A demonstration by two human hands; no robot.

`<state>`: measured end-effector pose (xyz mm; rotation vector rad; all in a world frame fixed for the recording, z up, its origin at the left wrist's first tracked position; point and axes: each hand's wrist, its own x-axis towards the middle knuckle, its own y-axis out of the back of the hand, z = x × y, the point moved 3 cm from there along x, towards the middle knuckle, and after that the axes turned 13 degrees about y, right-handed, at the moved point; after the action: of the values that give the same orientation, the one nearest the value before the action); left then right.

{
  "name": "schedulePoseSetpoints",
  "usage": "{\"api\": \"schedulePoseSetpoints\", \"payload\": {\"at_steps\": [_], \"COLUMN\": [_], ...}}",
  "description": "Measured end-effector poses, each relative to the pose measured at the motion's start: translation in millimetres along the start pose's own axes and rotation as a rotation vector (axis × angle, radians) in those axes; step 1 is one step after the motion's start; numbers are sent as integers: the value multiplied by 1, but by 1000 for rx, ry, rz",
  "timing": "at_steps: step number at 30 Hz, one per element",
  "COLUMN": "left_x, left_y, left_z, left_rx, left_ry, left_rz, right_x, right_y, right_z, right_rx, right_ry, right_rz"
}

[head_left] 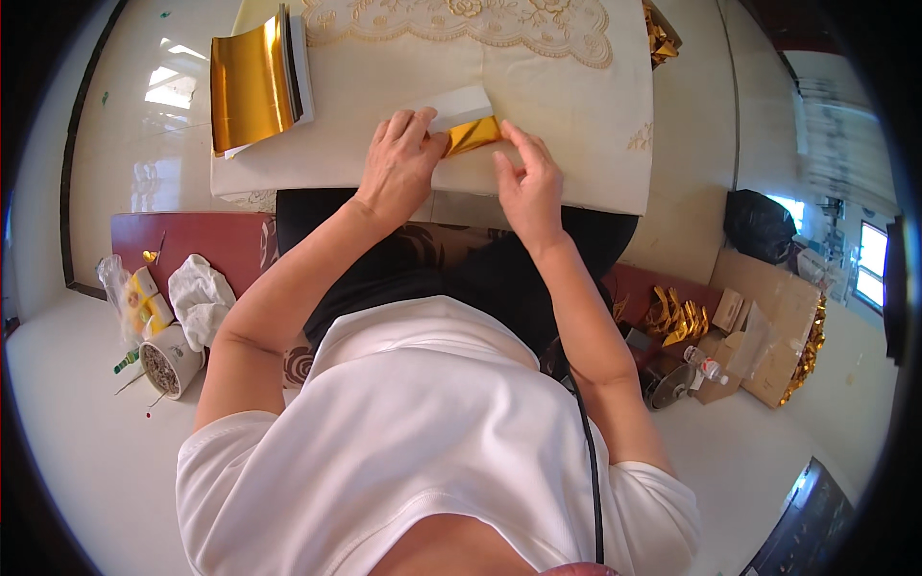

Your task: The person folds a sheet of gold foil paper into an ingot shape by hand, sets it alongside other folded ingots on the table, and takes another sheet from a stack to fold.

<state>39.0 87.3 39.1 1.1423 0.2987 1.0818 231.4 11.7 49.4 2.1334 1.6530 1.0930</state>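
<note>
On the cream tablecloth (336, 125) lies a sheet of gold foil paper (474, 135), its white back showing on the far side and a shiny gold band folded over along the near side. My left hand (396, 165) holds the paper's left part, fingers bent and pressed down on it, thumb near the gold band. At the other end is my right hand (534, 182), its index fingertip touching the paper's right corner. The right thumb stands apart from that finger. A stack of gold foil sheets (252, 84) sits at the table's left, beyond my left hand.
An embroidered lace runner (461, 21) covers the far middle of the table. To the right, gold folded pieces (675, 317) lie by a cardboard box (768, 326) and a plastic bottle (706, 365). A white cloth (200, 298) and a white bucket (171, 360) are at left.
</note>
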Motion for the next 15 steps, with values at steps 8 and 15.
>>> {"api": "schedulePoseSetpoints", "payload": {"at_steps": [8, 15], "left_x": [-15, -29], "left_y": [2, 0], "left_z": [-9, -11], "left_rx": [-129, -199], "left_ry": [53, -6], "left_rz": [83, 84], "right_x": [-23, -35], "right_y": [-8, -8], "right_z": [-26, -39], "right_rx": [135, 138], "right_ry": [-63, -47], "right_rz": [0, -28]}}
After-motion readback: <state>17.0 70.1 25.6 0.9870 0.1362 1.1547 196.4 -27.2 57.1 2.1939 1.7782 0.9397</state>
